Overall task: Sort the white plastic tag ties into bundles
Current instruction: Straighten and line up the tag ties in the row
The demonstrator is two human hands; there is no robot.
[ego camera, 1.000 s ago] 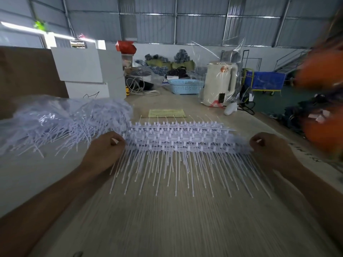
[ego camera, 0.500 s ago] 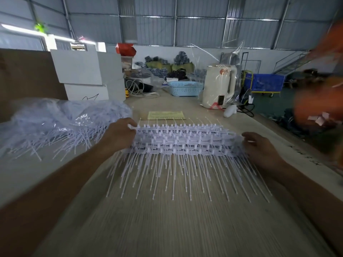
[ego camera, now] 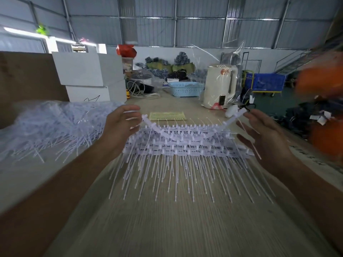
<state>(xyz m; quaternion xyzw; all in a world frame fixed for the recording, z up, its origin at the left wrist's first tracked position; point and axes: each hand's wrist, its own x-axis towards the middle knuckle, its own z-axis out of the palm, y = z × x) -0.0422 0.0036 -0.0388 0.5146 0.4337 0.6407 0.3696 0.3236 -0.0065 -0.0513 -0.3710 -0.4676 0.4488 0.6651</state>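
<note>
Fingertips (ego camera: 136, 115) of the left hand (ego camera: 120, 127) and those of the right hand (ego camera: 259, 134) pinch the two ends of a single strip of white tag ties (ego camera: 185, 139), the remaining fingers spread loosely and holding nothing else. The strip sags in a bow between the hands, its middle dipping onto the stacked bundle (ego camera: 185, 151) lying flat on the wooden table (ego camera: 185, 229), thin tails fanned toward the person. Left of that bundle, just beyond the left wrist, sprawls the unsorted heap of loose ties (ego camera: 48, 125) on clear plastic. Behind the bundle lies a yellow slip (ego camera: 167, 115); farther behind and to its right stands a cream kettle (ego camera: 220, 86), with white boxes (ego camera: 89, 76) behind and to the left.

The risk, by the look of it, lies in the sag: with only end pinches, the strip's dangling tails may snag among the bundle's rows, dragging layers askew as it is set down or lifted. A slipped fingertip would likely drop one end crooked across the stack. The left forearm, close to the heap, could also sweep loose ties into the aligned pile.
</note>
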